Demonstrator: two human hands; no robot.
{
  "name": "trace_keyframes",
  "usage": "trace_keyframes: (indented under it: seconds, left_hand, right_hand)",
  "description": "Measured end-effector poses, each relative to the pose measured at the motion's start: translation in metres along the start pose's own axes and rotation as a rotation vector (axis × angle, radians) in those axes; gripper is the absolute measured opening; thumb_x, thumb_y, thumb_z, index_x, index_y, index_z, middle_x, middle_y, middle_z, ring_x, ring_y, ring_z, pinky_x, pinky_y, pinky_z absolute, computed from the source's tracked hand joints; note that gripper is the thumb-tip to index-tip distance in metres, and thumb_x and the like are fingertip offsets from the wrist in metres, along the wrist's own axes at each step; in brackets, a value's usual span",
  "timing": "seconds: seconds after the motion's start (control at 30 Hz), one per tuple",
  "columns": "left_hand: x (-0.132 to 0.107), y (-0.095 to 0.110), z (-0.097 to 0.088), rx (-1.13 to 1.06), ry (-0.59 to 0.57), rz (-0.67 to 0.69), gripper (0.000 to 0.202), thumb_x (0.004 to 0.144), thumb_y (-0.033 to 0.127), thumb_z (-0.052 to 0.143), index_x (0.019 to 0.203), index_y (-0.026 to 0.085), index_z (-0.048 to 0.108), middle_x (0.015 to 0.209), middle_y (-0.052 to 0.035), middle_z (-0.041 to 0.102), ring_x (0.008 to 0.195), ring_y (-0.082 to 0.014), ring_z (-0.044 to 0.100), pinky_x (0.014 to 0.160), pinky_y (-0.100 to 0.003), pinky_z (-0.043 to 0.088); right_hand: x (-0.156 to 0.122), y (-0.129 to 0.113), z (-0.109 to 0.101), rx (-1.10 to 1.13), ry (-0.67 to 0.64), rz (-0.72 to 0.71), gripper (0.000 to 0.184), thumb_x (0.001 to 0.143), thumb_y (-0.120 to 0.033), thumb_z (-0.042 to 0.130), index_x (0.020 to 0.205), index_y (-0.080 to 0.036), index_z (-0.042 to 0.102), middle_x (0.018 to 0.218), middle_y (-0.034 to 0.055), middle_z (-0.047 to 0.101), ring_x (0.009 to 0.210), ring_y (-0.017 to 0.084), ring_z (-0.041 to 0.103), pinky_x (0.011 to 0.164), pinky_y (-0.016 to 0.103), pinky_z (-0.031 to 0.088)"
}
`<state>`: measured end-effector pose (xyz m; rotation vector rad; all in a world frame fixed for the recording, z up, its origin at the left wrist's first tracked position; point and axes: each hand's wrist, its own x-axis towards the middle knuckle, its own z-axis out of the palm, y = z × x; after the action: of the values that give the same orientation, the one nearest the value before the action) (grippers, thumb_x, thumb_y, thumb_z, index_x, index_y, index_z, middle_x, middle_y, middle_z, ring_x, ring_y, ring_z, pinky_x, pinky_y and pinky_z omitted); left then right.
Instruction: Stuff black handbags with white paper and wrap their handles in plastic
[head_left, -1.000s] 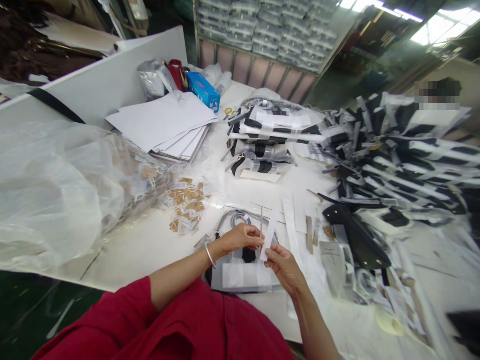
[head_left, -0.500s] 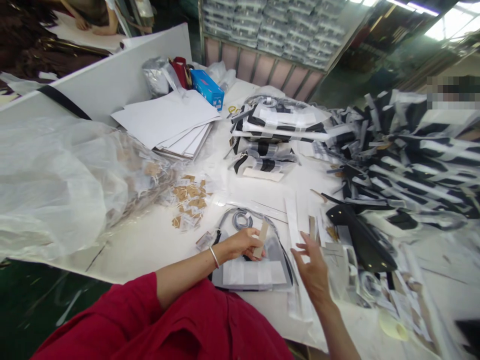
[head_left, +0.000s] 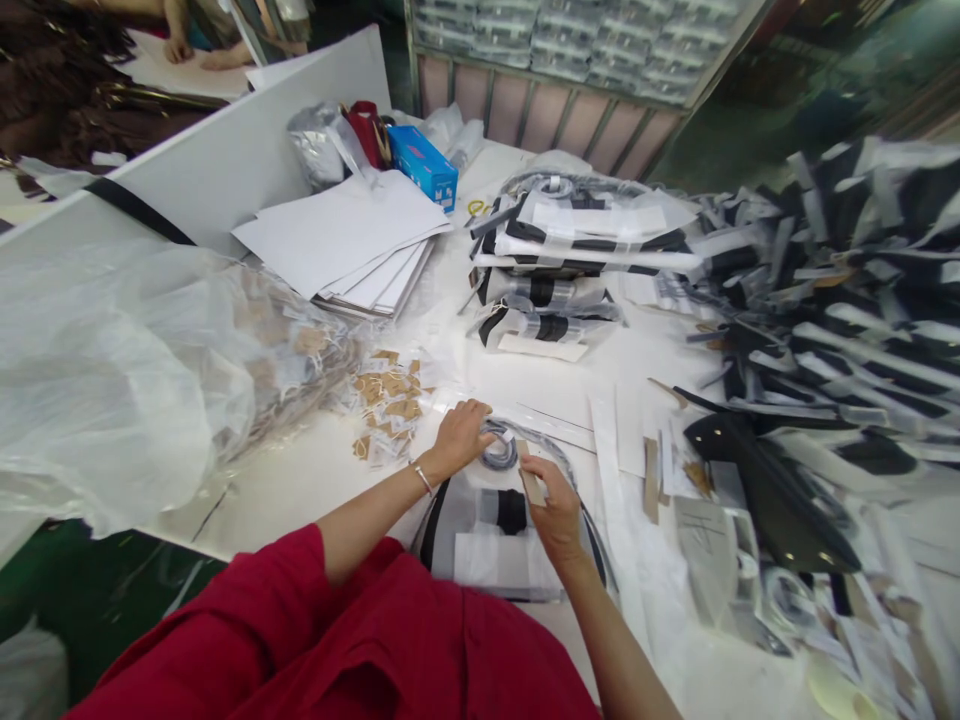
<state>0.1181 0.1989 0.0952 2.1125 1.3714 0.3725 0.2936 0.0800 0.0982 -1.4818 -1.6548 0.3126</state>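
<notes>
My right hand [head_left: 556, 508] pinches a short beige cardboard strip [head_left: 531, 478] above a grey and black handbag [head_left: 442, 525] lying flat at the table's near edge. A white paper piece [head_left: 487, 560] and a dark band [head_left: 512, 510] lie on the bag's front. My left hand [head_left: 463, 436] is at the bag's far side, thumb and fingers apart, beside a wrapped grey coil [head_left: 498, 452]. Whether its fingertips touch the coil or the bag's handle is unclear. Small brown tags with strings [head_left: 394, 400] are heaped to the left of that hand.
Wrapped bags [head_left: 585, 235] are stacked behind, with a larger pile [head_left: 847, 300] at right. A black bag piece [head_left: 765, 490], tape roll [head_left: 789, 600] and cardboard strips [head_left: 651, 480] lie right. A plastic sack [head_left: 112, 370], white sheets [head_left: 352, 230] and blue box [head_left: 422, 165] are left.
The cardboard strip has passed from my left hand to my right. My right hand has moved left over the bag; my left hand has moved up towards the coil. The view has shifted slightly.
</notes>
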Motion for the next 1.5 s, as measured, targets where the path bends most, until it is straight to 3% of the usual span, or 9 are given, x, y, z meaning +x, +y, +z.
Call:
trace_keyframes:
  seconds: [0.1,0.23,0.47,0.57,0.67,0.87,1.13,1.37,1.5]
  left_hand:
    - [0.011,-0.004,0.018,0.186,-0.013,0.080,0.052,0.075,0.027,0.071,0.123,0.018,0.052,0.129,-0.0132,0.056,0.116,-0.0294,0.053,0.094,-0.042,0.047]
    - [0.015,-0.006,0.045,0.239,0.030,0.206,0.039,0.081,0.016,0.062,0.119,0.019,0.053,0.141,-0.0138,0.047,0.128,-0.0283,0.045,0.100,-0.043,0.042]
    - [0.018,-0.021,0.059,0.276,-0.079,0.320,0.044,0.091,0.014,0.048,0.133,0.024,0.047,0.118,-0.0096,0.059,0.106,-0.0235,0.056,0.091,-0.038,0.045]
    - [0.023,-0.020,0.056,0.311,-0.130,0.313,0.045,0.092,0.016,0.046,0.136,0.027,0.046,0.107,-0.0079,0.060,0.097,-0.0236,0.057,0.086,-0.038,0.046]
    - [0.026,-0.017,0.056,0.331,-0.090,0.262,0.043,0.091,0.012,0.044,0.131,0.024,0.050,0.121,-0.0118,0.057,0.102,-0.0248,0.058,0.088,-0.040,0.046]
    - [0.020,-0.020,0.061,0.320,0.042,0.470,0.029,0.094,0.016,0.045,0.119,0.022,0.057,0.154,-0.0128,0.035,0.140,-0.0286,0.036,0.113,-0.050,0.030]
    - [0.019,-0.015,0.061,0.288,0.029,0.369,0.023,0.086,0.019,0.061,0.108,0.020,0.060,0.135,-0.0131,0.055,0.140,-0.0293,0.036,0.116,-0.056,0.025]
    - [0.023,-0.015,0.061,0.259,-0.084,0.178,0.032,0.086,0.030,0.064,0.113,0.017,0.051,0.110,-0.0097,0.062,0.110,-0.0267,0.057,0.096,-0.042,0.042]
    - [0.017,-0.020,0.056,0.207,-0.106,0.195,0.046,0.085,0.025,0.062,0.127,0.018,0.045,0.118,-0.0100,0.059,0.112,-0.0259,0.054,0.095,-0.039,0.041]
  right_hand:
    - [0.006,-0.001,0.009,0.033,0.013,0.112,0.010,0.089,-0.024,0.058,0.093,-0.021,0.067,0.094,0.0068,0.073,0.089,0.020,0.070,0.082,0.038,0.060]
    - [0.001,0.007,0.012,0.050,0.007,0.250,0.013,0.089,-0.032,0.061,0.091,-0.021,0.067,0.091,0.0063,0.073,0.086,0.020,0.069,0.083,0.037,0.058]
    - [-0.020,0.018,0.010,0.123,0.000,0.509,0.020,0.087,-0.039,0.061,0.092,-0.020,0.067,0.088,0.0053,0.073,0.076,0.018,0.070,0.072,0.032,0.059]
    - [-0.017,0.014,0.010,0.118,-0.017,0.470,0.019,0.087,-0.038,0.061,0.092,-0.020,0.068,0.087,0.0054,0.074,0.076,0.018,0.071,0.073,0.032,0.059]
    - [-0.010,0.010,0.012,0.110,-0.011,0.380,0.014,0.087,-0.034,0.061,0.087,-0.021,0.067,0.090,0.0063,0.074,0.082,0.019,0.070,0.076,0.033,0.059]
    - [-0.004,0.011,0.015,0.085,-0.019,0.327,0.010,0.088,-0.030,0.061,0.087,-0.022,0.068,0.089,0.0055,0.073,0.082,0.019,0.070,0.076,0.034,0.059]
    - [-0.008,0.013,0.018,0.064,-0.034,0.325,0.011,0.088,-0.031,0.062,0.087,-0.022,0.068,0.083,0.0038,0.073,0.074,0.017,0.069,0.071,0.031,0.059]
    - [-0.004,0.011,0.021,0.047,-0.015,0.288,0.010,0.089,-0.028,0.059,0.088,-0.022,0.067,0.089,0.0054,0.073,0.083,0.019,0.069,0.078,0.033,0.058]
    - [-0.004,0.013,0.024,0.054,-0.009,0.249,0.009,0.089,-0.027,0.059,0.089,-0.022,0.066,0.093,0.0058,0.073,0.086,0.020,0.070,0.080,0.035,0.059]
